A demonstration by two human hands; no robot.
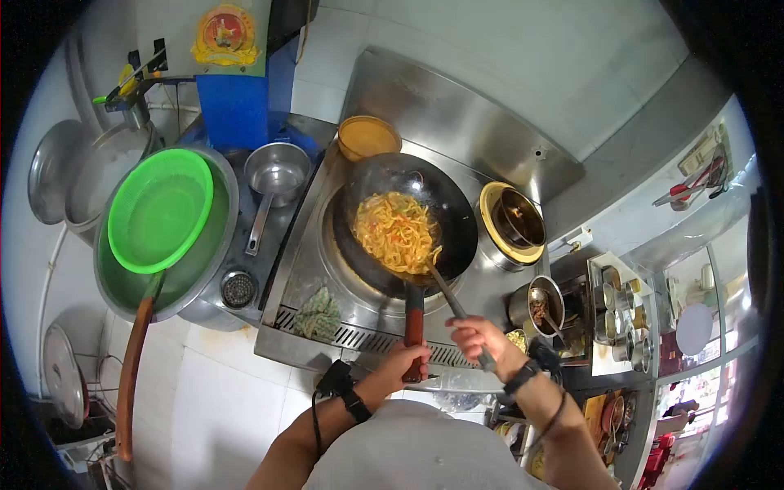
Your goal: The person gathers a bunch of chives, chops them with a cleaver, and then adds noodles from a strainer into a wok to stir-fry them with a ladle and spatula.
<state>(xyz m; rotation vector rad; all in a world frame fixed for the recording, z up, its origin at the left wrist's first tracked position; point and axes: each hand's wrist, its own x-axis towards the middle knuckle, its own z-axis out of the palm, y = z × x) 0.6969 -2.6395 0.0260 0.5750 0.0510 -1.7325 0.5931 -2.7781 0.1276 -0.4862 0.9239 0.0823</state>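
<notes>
A dark wok (457, 233) sits on the stove burner, tilted toward the back, with a pile of yellow noodles (396, 232) and red bits inside. My left hand (402, 362) is closed around the wok's wooden handle (414, 321). In my right hand (480, 340) is the long metal handle of a wok utensil (447, 292). Its working end reaches into the noodles' lower right edge and is hidden, so whether it is a ladle or spatula cannot be told.
Behind the wok stands a bowl of orange-brown liquid (369, 137). A green cloth (317, 316) lies on the stove's front left. Pots (536, 306) stand to the right. A metal saucepan (278, 173), a green basin (159, 210) and a long wooden handle (135, 376) are at left.
</notes>
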